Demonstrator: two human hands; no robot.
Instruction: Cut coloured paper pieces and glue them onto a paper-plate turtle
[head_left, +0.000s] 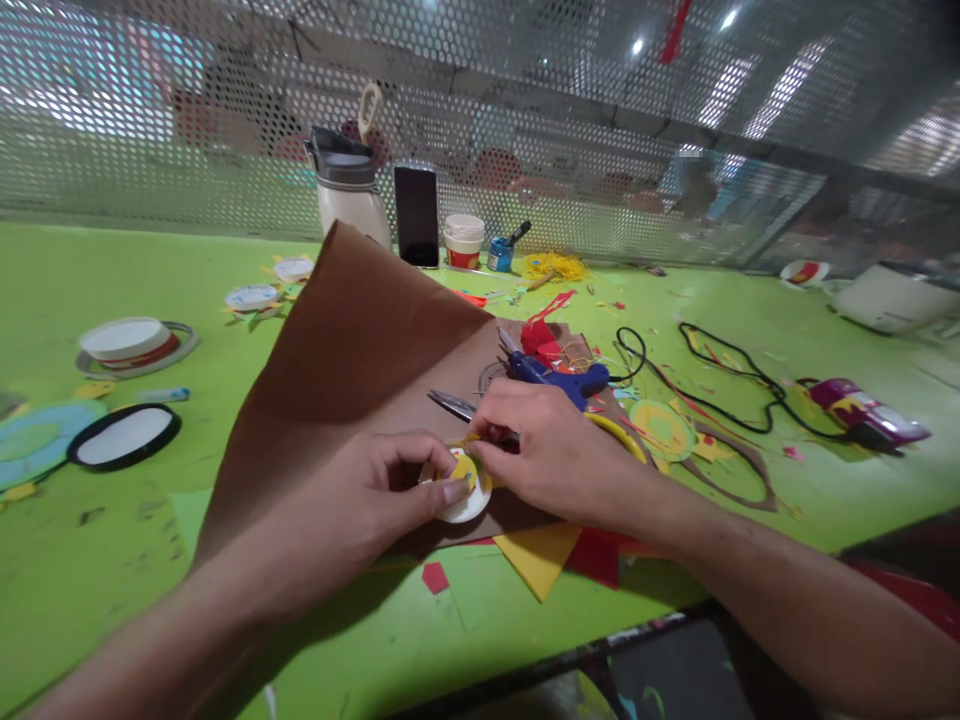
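Note:
My left hand [397,480] pinches a small white disc [469,508] between thumb and fingers. On the disc lies a yellow paper circle [465,470], partly covered by my thumb. At the disc's upper edge, the closed fingertips of my right hand [536,440] hold a small yellow piece [471,438], mostly hidden. Scissors [452,404] with a yellow handle lie partly under my right hand, on a sheet of brown paper [360,350]. Just beyond that hand rests a blue glue gun [559,376] with a black cord.
The brown sheet curls up at left. Yellow paper [540,560] and red scraps lie near the front edge. Behind stand a bottle [349,190], a phone [417,215], stacked cups [463,240] and a blue jar [500,254]. A purple power strip [862,408] lies at right.

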